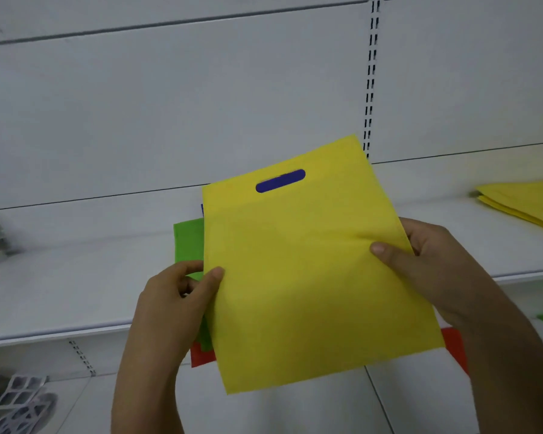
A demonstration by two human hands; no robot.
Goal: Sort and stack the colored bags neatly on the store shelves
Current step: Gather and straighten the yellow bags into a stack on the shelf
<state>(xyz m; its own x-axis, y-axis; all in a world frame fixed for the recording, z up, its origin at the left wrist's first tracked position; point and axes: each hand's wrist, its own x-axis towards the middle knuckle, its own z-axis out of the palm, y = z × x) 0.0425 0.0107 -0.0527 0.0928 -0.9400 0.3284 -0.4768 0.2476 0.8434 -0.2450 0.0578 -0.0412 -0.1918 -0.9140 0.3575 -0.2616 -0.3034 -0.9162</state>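
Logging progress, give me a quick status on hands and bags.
Left hand and right hand both pinch the yellow bag. Green bag, red bag behind it. Yellow stack on shelf, right. Nothing blocking.

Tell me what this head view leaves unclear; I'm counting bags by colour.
- Bags behind the yellow bag: it hides most of the green bag and red bag; blue shows only through the handle slot.
- Yellow stack: cut by right edge.
- Grey items, lower left: blurred, cut off.

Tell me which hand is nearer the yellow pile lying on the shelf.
Right. The right hand grips the held yellow bag's right edge, just below-left of the yellow pile; the left hand holds the opposite edge, far across.
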